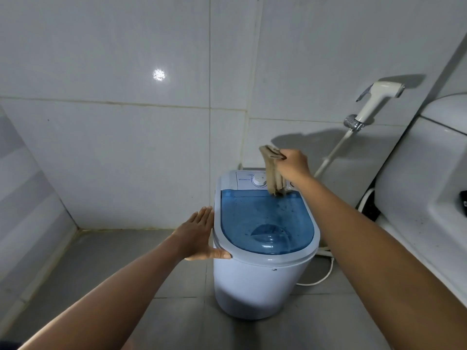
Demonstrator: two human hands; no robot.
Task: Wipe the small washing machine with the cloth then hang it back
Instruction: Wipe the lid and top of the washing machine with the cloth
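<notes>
Above the rear of the small washing machine (pixel 262 248), the right hand (pixel 293 165) is clamped on a bunched beige cloth (pixel 274 173), whose free end hangs down to the back edge of the blue lid (pixel 267 221), over the control panel with 1 dial (pixel 259 180). The left hand (pixel 199 236) lies flat and spread against the machine's left side, thumb on the rim. Risk: the dangling cloth could snag the dial, and hard wiping could shift the light machine if the brace slips
</notes>
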